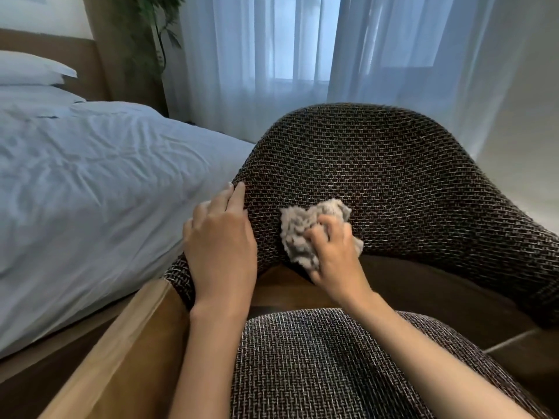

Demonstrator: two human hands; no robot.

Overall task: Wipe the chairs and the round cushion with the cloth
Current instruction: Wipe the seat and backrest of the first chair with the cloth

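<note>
cloth pressed to the lower back of the woven chair

the cloth (305,234), a crumpled beige rag with a nubbly pile, lies against the lower inside of the chair (378,176) backrest, just above where the backrest meets the brown seat (423,291). the right hand (335,255) grips it, fingers curled into the bunched fabric and pushing it onto the dark woven upholstery; part of the rag sticks out above and to the left of the knuckles.

the left hand (220,246) rests on the left edge of the backrest, beside the cloth but not touching it. its fingers lie close together and fairly straight along the curve of the edge, holding nothing.

in front of the seat, nearest the camera and under both forearms, sits the cushion (332,364), covered in a lighter grey weave; its full outline runs out of view.

left of the chair stands a light wooden frame (121,343), and beyond it a bed (90,176) with a rumpled white cover and stacked white pillows (30,71). sheer white curtains (257,55) hang behind the chair, with a leafy plant (151,25) in the corner next to them.
</note>
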